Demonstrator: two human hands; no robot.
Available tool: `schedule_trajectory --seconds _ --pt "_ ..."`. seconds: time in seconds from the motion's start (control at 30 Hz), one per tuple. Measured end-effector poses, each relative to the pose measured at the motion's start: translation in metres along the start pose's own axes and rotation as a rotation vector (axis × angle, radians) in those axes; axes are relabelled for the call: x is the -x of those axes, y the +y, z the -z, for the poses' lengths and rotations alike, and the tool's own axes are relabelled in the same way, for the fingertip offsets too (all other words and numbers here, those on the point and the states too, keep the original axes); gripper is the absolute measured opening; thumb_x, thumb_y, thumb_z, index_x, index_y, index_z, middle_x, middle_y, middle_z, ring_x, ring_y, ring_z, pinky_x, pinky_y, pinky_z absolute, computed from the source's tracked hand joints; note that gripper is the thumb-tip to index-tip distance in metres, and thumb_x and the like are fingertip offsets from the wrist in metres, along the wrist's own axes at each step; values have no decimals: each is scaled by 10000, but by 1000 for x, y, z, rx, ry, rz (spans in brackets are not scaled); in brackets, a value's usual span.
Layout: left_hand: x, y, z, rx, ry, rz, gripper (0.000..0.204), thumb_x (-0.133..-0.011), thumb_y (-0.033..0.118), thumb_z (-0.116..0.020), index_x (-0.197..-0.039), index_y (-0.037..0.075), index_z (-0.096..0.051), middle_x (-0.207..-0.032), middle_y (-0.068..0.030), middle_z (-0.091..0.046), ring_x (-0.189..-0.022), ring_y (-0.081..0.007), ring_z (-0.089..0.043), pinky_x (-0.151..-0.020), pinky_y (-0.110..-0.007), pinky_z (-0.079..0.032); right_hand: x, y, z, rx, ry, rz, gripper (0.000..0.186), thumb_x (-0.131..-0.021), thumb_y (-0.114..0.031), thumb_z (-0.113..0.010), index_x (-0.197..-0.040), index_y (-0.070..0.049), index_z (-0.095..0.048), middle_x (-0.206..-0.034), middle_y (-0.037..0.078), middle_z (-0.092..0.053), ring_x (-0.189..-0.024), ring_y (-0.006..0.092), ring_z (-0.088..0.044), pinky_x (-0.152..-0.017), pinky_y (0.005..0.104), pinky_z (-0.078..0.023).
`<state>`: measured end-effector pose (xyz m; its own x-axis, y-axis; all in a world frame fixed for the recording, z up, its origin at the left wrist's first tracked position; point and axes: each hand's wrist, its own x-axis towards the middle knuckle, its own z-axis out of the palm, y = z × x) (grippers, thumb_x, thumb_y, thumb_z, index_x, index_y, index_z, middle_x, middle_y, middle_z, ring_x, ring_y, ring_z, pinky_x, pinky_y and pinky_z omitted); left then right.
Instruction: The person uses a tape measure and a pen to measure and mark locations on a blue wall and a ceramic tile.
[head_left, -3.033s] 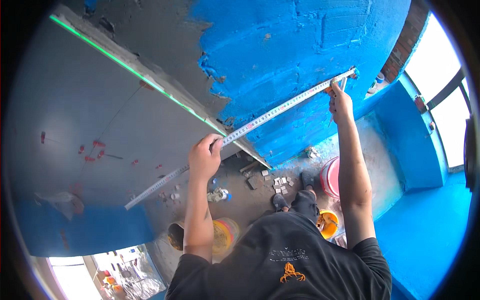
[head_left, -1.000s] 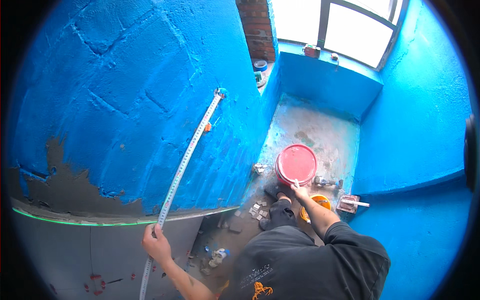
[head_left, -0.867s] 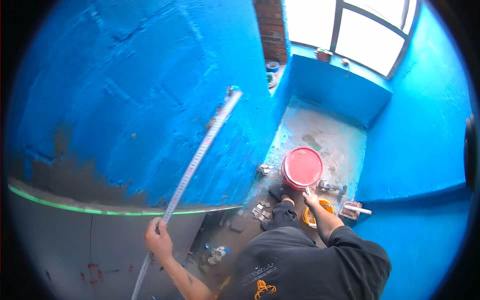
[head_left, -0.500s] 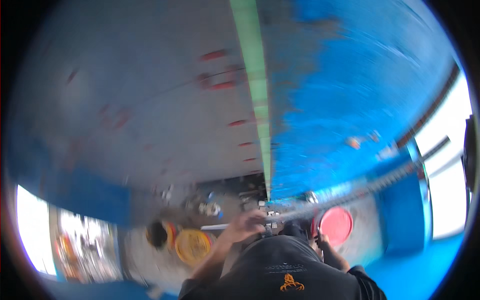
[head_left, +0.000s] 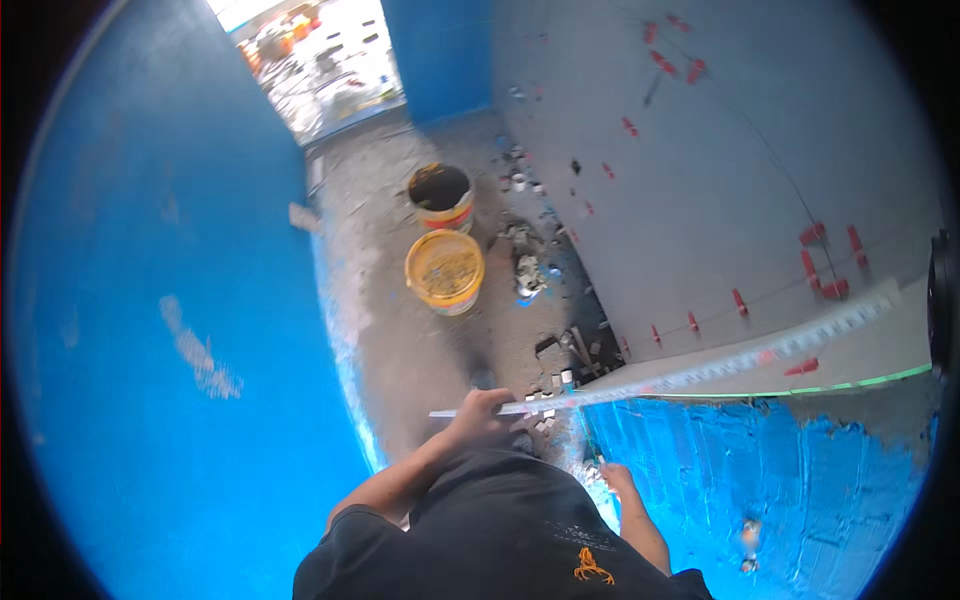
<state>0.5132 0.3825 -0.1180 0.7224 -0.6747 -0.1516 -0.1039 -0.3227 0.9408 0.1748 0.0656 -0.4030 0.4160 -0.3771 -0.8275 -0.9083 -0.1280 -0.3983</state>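
My left hand point(head_left: 480, 420) is closed round a long white measuring strip point(head_left: 700, 377) with printed graduations, which runs out to the right, blurred, across the gray tiled wall point(head_left: 720, 200). My right hand point(head_left: 618, 480) is lower, near the rough blue wall point(head_left: 690, 460), gripping a small pale, stick-like object point(head_left: 602, 463) too blurred to identify. Red tile clips point(head_left: 740, 300) stud the gray wall, and a thin green line point(head_left: 850, 384) follows its border with the blue section.
Two buckets, one dark inside point(head_left: 440, 188), one yellow point(head_left: 443, 270), stand on the dusty floor point(head_left: 365, 300) with scattered tile pieces and rubble point(head_left: 530, 275). A smooth blue wall point(head_left: 160, 420) rises at left; a bright doorway point(head_left: 330, 65) is at the far end.
My view has swung from the window corner to the doorway and buckets. The strip, earlier held against the blue wall, has moved away from it in my left hand and now crosses the gray wall.
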Motion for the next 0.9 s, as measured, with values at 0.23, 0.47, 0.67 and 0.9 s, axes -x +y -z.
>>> schedule_trajectory --seconds 0.23,0.47,0.67,0.9 --pt "53 -109 23 -9 445 203 266 -873 233 -707 -836 -26 -658 -645 -166 -587 -619 -121 -513 -579 -351 -437 -50 -89 -35 235 128 136 404 -937 -373 -540 -779 -27 -675 -719 139 -653 -652 288 -618 -582 405 -453" --pt "40 -168 101 -48 426 452 356 -859 349 -719 -774 11 -648 -694 -218 -624 -679 -387 -632 -642 -432 -479 -31 -319 -103 453 107 474 443 -953 -438 -472 -1014 -54 -685 -1004 250 -667 -963 458 -616 -828 511 -480" --pt "21 -233 215 17 524 470 388 -859 352 -709 -745 -9 -621 -771 -268 -606 -781 -431 -618 -687 -456 -465 -70 -445 -161 589 138 338 739 -896 -688 -425 -970 -3 -693 -977 312 -648 -1012 480 -603 -869 508 -467" --pt "3 -256 387 -98 651 497 417 -884 393 -677 -765 -5 -643 -605 -144 -575 -559 -206 -522 -554 -384 -416 -120 -546 -204 111 251 43 983 -809 -726 -553 -1242 156 -547 -1369 309 -503 -1330 354 -463 -1095 384 -347"
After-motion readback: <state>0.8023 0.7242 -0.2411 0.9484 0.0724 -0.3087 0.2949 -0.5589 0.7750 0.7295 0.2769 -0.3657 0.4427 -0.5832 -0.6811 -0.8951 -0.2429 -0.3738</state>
